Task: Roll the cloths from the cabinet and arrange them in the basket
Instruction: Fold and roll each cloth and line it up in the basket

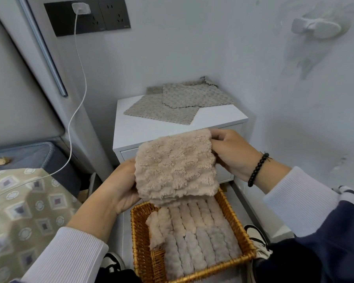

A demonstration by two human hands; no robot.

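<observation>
Both the left hand [123, 186] and right hand [231, 154] are gripping the fluffy beige cloth [175, 166] by its sides, seemingly for rolling, above the cloth-lined golden wicker basket [140, 242].

A white charger [80, 8] is sitting plugged into a black wall socket panel [87, 15], its white cable [76, 103] trailing down onto a patterned bedcover [18, 211]. A white wall hook [315, 27] is sticking out at upper right. Black-and-white shoes [255, 240] are showing beside the floor.
</observation>
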